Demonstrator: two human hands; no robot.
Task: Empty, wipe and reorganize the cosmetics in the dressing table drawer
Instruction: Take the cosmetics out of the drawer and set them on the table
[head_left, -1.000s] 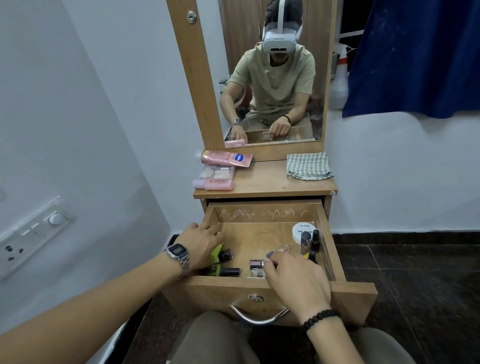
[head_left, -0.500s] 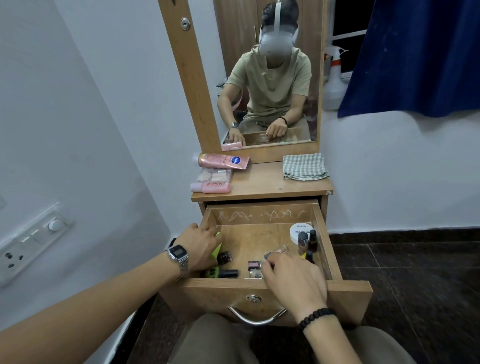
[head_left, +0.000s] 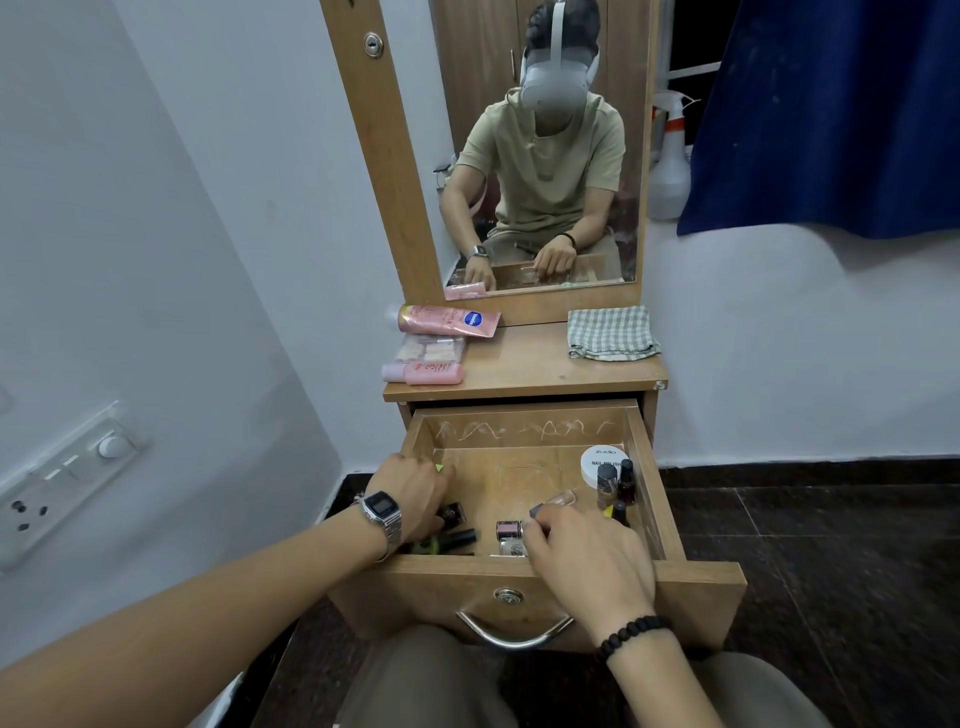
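Drawer (head_left: 524, 436) pulled fully out, both hands inside. Left hand (head_left: 415, 499) at the front-left corner, fingers curled down over a dark bottle (head_left: 453, 513); can't tell if that grip is actually closed on it. Right hand (head_left: 582, 556) at front centre, fingertips pinching a small clear item (head_left: 558, 500). White nail polish remover jar (head_left: 602, 464) plus small bottles (head_left: 615, 480) sit back right. Pink tube (head_left: 447, 320) and checked cloth (head_left: 612, 332) lie on the bench (head_left: 524, 364).

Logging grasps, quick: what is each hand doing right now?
Left hand: down in the drawer, grasp cannot be told.
Right hand: pinches a clear tube.
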